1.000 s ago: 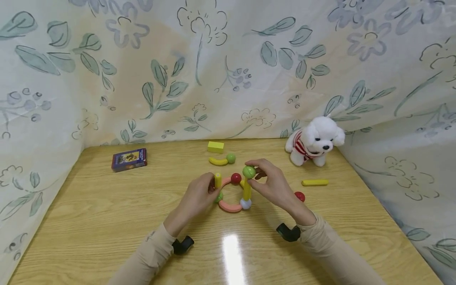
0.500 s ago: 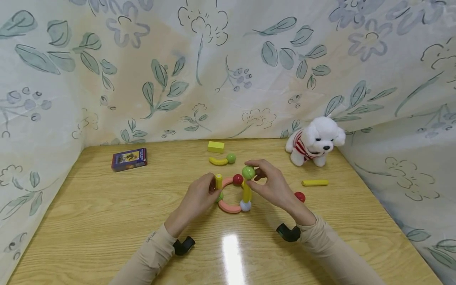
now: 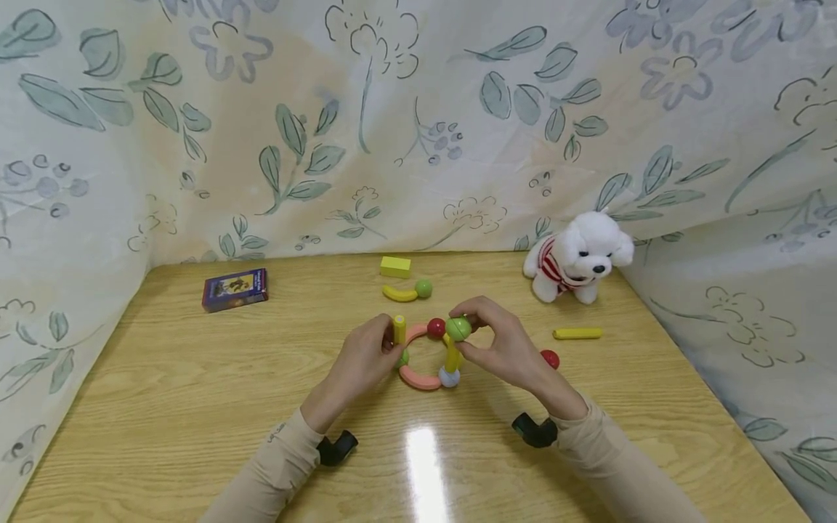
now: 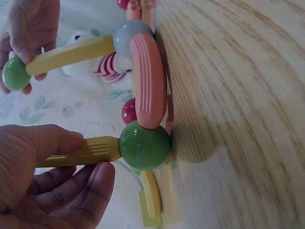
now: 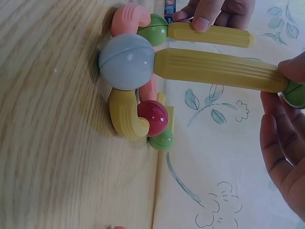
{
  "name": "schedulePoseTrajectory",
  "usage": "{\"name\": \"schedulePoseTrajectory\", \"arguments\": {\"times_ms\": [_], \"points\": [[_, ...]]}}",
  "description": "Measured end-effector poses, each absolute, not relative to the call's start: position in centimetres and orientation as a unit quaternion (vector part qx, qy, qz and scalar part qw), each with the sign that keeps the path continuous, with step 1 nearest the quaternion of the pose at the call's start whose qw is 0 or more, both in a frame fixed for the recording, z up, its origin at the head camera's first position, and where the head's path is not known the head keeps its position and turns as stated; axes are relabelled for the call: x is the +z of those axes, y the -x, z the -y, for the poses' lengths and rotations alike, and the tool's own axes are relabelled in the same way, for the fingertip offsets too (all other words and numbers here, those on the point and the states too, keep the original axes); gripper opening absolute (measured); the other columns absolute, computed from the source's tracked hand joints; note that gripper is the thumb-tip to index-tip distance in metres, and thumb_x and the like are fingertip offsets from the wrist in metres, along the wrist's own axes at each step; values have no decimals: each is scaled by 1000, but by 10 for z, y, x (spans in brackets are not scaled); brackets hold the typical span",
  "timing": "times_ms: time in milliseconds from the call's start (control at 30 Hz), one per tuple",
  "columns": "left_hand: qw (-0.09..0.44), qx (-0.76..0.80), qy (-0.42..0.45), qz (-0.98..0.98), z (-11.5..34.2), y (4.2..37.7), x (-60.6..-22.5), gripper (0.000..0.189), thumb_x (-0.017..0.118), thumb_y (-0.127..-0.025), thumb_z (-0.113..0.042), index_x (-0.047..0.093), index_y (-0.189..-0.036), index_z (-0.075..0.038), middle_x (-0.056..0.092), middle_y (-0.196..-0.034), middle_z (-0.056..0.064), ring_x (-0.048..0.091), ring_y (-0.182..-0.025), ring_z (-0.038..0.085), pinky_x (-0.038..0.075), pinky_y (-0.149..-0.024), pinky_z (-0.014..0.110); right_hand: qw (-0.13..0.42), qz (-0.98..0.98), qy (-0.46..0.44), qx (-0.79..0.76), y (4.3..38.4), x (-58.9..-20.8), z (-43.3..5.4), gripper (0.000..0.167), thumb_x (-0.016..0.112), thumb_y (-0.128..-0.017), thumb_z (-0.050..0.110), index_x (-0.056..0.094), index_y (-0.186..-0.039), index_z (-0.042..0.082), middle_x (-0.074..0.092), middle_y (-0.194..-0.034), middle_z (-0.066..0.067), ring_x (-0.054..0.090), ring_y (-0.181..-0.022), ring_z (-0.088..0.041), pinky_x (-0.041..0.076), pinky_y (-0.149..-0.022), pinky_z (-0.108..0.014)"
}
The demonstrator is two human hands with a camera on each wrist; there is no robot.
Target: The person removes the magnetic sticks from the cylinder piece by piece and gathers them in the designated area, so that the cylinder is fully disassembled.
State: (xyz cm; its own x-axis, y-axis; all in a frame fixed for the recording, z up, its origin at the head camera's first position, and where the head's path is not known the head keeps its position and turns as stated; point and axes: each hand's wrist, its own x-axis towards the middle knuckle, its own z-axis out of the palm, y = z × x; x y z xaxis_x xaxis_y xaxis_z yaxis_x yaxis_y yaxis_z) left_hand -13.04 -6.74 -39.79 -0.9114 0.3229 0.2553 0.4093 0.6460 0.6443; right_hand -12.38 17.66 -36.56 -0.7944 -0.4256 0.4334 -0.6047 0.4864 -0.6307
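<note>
A ring of curved pink rods (image 3: pixel 420 380) and a curved yellow rod (image 5: pixel 125 114) lies on the table, joined by a green ball (image 4: pixel 145 145), a red ball (image 3: pixel 436 328) and a pale grey ball (image 5: pixel 126 62). My left hand (image 3: pixel 362 357) pinches a straight yellow rod (image 3: pixel 399 330) that stands up from the ring's green ball. A second straight yellow rod (image 5: pixel 214 69) rises from the grey ball. On its top end sits another green ball (image 3: pixel 458 328), pinched between thumb and fingers of my right hand (image 3: pixel 502 344).
Behind the ring lie a curved yellow rod with a green ball (image 3: pixel 423 288) and a yellow block (image 3: pixel 395 267). To the right are a loose yellow rod (image 3: pixel 577 333), a red ball (image 3: pixel 551 359) and a white plush dog (image 3: pixel 585 254). A small box (image 3: pixel 235 290) lies far left.
My right hand and the green ball in it have come slightly down and toward me over the yellow rod. The left hand keeps its hold on its rod in nearly the same place.
</note>
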Motion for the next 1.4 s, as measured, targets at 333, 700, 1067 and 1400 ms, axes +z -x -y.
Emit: {"name": "schedulePoseTrajectory", "arguments": {"times_ms": [333,700,1067,1400], "points": [[54,-367,201,907,68,131,-398,18,75,-85,-8,57,-89,-9,57,-77,1,51,-68,10,43,-57,19,86,861,-294,407,125,-366,-176,55,78,-80,4,58,-130,14,64,-120,-3,60,-93,-16,53,-85,-32],[51,-361,194,911,68,132,-398,19,75,-85,-9,56,-88,-10,56,-76,0,49,-67,10,42,-58,20,52,853,-271,444,127,-366,-176,69,62,-80,-6,46,-143,16,62,-124,-8,60,-102,-18,52,-90,-38],[58,-366,191,909,72,133,-398,19,75,-85,-10,56,-89,-9,58,-79,4,51,-70,12,42,-59,21,5,876,-165,454,167,-389,-179,32,48,-94,-3,61,-123,2,67,-112,-16,64,-98,-24,54,-83,-36],[47,-368,198,907,70,132,-399,17,73,-86,-11,56,-91,-10,58,-80,3,55,-71,16,42,-60,20,-8,919,-327,221,233,-406,-156,43,51,-87,-13,60,-127,-1,52,-140,-23,49,-129,-42,39,-109,-54]]}}
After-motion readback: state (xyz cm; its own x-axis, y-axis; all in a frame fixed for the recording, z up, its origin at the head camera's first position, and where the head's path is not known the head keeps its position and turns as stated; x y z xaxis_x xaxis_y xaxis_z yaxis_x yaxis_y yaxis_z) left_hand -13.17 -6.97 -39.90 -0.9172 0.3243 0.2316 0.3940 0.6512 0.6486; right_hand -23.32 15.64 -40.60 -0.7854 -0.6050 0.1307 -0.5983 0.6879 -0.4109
